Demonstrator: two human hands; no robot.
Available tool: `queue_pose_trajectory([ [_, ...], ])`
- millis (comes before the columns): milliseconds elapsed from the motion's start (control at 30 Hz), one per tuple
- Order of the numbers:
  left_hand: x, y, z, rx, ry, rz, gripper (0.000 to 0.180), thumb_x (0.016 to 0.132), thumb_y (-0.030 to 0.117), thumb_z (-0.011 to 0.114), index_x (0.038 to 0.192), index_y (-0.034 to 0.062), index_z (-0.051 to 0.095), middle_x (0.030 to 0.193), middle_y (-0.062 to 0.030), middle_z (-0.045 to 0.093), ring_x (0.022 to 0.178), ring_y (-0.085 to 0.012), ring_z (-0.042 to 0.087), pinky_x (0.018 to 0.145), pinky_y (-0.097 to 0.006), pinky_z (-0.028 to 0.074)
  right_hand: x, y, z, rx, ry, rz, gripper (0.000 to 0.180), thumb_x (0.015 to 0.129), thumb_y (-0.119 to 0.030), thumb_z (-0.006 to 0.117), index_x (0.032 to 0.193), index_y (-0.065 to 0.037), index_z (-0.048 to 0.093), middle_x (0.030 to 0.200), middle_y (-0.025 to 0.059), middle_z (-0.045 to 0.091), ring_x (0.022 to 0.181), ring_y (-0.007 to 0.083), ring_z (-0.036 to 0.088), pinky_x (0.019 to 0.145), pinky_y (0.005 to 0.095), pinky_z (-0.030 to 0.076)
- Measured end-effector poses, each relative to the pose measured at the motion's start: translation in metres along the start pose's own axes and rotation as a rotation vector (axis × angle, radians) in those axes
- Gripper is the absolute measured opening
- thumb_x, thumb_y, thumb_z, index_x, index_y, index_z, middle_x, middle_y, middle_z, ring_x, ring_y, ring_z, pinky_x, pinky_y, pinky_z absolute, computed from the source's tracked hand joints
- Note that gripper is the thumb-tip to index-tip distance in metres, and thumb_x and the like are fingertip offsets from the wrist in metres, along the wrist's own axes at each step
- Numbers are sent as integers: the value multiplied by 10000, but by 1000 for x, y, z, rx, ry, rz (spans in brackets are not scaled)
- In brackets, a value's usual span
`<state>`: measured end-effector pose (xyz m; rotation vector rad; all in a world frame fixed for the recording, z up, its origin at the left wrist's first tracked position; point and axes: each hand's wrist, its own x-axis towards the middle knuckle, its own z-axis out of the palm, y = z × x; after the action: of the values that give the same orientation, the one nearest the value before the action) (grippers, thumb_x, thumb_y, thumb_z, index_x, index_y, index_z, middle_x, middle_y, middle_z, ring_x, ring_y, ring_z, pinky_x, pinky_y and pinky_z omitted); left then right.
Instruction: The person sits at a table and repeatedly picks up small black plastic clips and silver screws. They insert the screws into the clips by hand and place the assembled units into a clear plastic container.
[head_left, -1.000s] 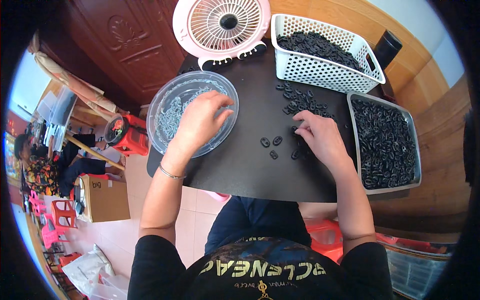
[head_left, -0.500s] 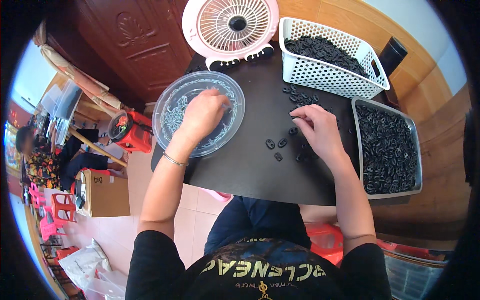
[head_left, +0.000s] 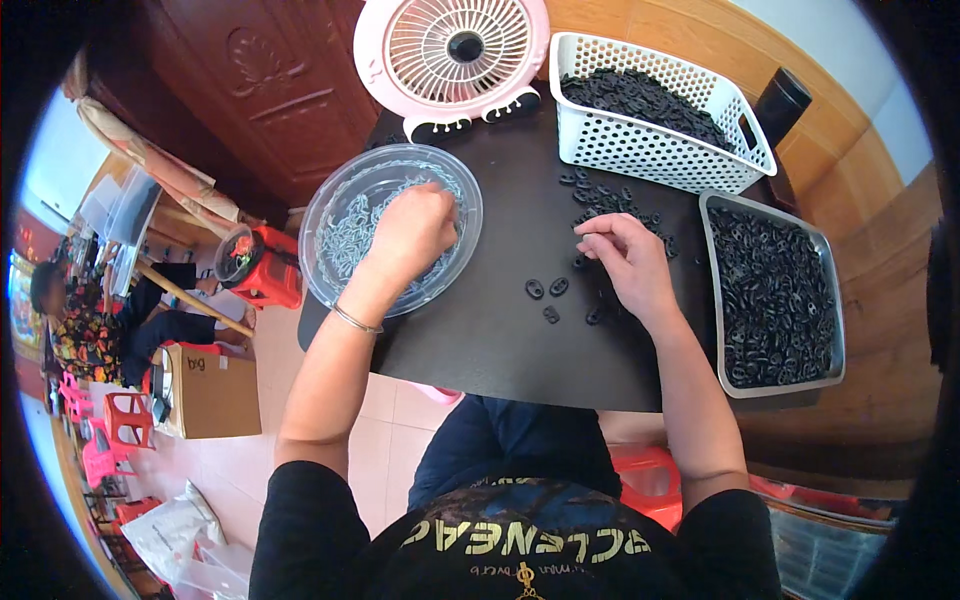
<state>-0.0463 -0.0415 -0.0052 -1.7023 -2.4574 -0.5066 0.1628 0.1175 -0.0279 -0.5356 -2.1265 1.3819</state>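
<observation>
My left hand (head_left: 415, 235) reaches into a round clear plastic bowl (head_left: 472, 215) on the left of the table. Its fingers are bent together among many small, thin, pale grey-blue pieces (head_left: 342, 238); whatever they hold is hidden. Over the table's right part, my right hand (head_left: 630, 258) pinches with thumb and forefinger. A dark bit shows at those fingertips, too small to name. Loose black oval pieces with two holes (head_left: 558, 287) lie left of and below this hand. A heap of similar black pieces (head_left: 600, 195) spreads just beyond it.
A white perforated basket (head_left: 640, 165) of black pieces stands at the back right. To the right, a metal tray (head_left: 712, 290) holds more. A pink fan (head_left: 455, 50) stands at the back. On the floor at left are a cardboard box (head_left: 215, 395) and red stools; another person sits beyond.
My left hand remains in the bowl, its fingers shifted slightly. My right hand keeps its pinch and has moved slightly left. The table and its contents appear a little further left in view.
</observation>
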Motion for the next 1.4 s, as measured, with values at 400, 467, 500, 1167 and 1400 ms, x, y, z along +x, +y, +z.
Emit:
queue_pose_trajectory([
  [400, 30, 78, 15, -1493, -206, -158, 122, 777, 14, 621, 894, -8, 594, 826, -39, 623, 764, -75, 578, 702, -192, 459, 0, -13, -1, 470, -6, 178, 180, 863, -46, 512, 1030, 5, 551, 847, 92, 620, 768, 131, 611, 679, 225, 494],
  [467, 28, 83, 23, -1553, -214, -203, 138, 779, 19, 624, 913, -9, 604, 823, -38, 622, 735, -70, 568, 681, -193, 457, 1, -8, -3, 488, 22, 178, 171, 856, -49, 527, 1015, 2, 563, 849, 73, 619, 763, 117, 601, 681, 220, 487],
  [500, 28, 82, 30, -1568, -209, -230, 130, 788, 19, 620, 915, -5, 614, 819, -36, 621, 714, -63, 556, 652, -188, 452, 1, -6, -4, 465, 28, 159, 167, 852, -51, 535, 1008, -1, 568, 850, 64, 617, 760, 111, 596, 685, 219, 484],
  [1167, 22, 77, 49, -1897, -264, -328, 250, 807, -12, 594, 1044, 25, 526, 819, -19, 611, 768, -78, 585, 706, -186, 477, -2, -5, 0, 352, 86, 64, 128, 812, -36, 583, 936, -6, 593, 825, 41, 612, 741, 90, 582, 678, 216, 470],
  [1400, 22, 78, 50, -1890, -250, -359, 257, 808, -16, 588, 1053, 21, 520, 824, -22, 612, 776, -82, 588, 713, -191, 479, -2, -2, 1, 349, 112, 59, 124, 804, -30, 590, 926, -5, 592, 824, 43, 611, 732, 89, 583, 674, 212, 468],
])
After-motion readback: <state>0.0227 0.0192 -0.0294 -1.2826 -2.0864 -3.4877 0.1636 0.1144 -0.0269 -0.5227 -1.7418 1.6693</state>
